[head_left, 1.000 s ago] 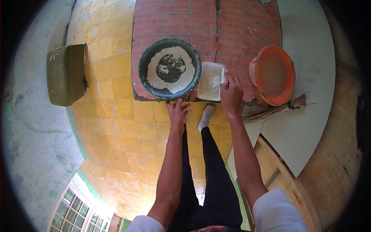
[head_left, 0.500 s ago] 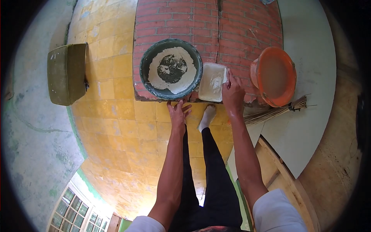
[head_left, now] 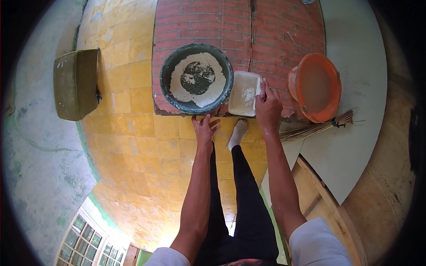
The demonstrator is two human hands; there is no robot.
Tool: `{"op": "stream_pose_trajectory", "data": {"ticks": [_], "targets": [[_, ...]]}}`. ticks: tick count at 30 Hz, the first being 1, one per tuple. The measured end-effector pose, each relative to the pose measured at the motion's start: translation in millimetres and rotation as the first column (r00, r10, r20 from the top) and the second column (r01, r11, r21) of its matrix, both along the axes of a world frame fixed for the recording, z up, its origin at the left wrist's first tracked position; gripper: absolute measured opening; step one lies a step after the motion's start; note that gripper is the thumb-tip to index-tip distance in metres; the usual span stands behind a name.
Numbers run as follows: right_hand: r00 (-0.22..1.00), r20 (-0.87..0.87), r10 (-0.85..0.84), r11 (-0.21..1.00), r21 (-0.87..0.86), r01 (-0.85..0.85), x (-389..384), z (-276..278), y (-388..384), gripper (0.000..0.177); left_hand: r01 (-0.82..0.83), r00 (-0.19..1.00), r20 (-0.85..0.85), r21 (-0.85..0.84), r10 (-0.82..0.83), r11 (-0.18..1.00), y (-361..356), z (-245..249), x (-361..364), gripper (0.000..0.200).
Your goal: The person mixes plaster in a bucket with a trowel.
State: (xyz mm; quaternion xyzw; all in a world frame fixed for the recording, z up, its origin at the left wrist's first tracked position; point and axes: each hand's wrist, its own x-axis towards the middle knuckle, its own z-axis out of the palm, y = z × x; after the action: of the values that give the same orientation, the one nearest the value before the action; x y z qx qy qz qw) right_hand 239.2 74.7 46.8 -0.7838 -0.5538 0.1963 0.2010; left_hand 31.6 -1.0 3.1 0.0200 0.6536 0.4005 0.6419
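My right hand (head_left: 267, 106) grips the right edge of a white rectangular container (head_left: 243, 94) that holds white powder and rests on a low red brick platform (head_left: 213, 22). My left hand (head_left: 204, 128) presses its fingertips against the near edge of the platform, just below a dark green round basin (head_left: 196, 78). White paste rings the inside of the basin around a dark centre. The container stands right beside the basin.
An orange basin (head_left: 316, 86) leans at the platform's right side, with a straw broom (head_left: 317, 126) beneath it. An olive box (head_left: 76, 84) sits on the yellow tiled floor (head_left: 133, 146) at left. My legs and a white sock (head_left: 238, 133) are below the platform. Boards lie at right.
My right hand has shifted slightly on the container's right edge. The left hand has stayed at the platform edge.
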Motion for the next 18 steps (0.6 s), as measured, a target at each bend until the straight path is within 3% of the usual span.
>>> {"op": "stream_pose_trajectory", "data": {"ticks": [9, 15, 17, 18], "targets": [[0.999, 0.009, 0.044, 0.999, 0.016, -0.044, -5.9, -9.2, -11.8, 0.048, -0.004, 1.0, -0.009, -0.007, 0.004, 1.0, 1.0, 0.8, 1.4, 0.076], [0.997, -0.068, 0.02, 0.985, -0.167, -0.031, 3.3, 29.0, 27.4, 0.038, 0.003, 1.0, 0.003, -0.004, -0.003, 1.0, 2.8, -0.7, -4.0, 0.078], [0.982, -0.177, 0.069, 0.928, -0.35, -0.128, 13.1, 31.9, 41.2, 0.031, -0.001, 1.0, 0.0, 0.002, 0.001, 1.0, 0.9, -2.8, -5.3, 0.078], [0.982, -0.175, 0.07, 0.929, -0.348, -0.128, 14.3, 27.7, 45.2, 0.031, -0.005, 1.0, -0.003, 0.01, 0.005, 1.0, 1.3, -2.2, -4.5, 0.077]]}}
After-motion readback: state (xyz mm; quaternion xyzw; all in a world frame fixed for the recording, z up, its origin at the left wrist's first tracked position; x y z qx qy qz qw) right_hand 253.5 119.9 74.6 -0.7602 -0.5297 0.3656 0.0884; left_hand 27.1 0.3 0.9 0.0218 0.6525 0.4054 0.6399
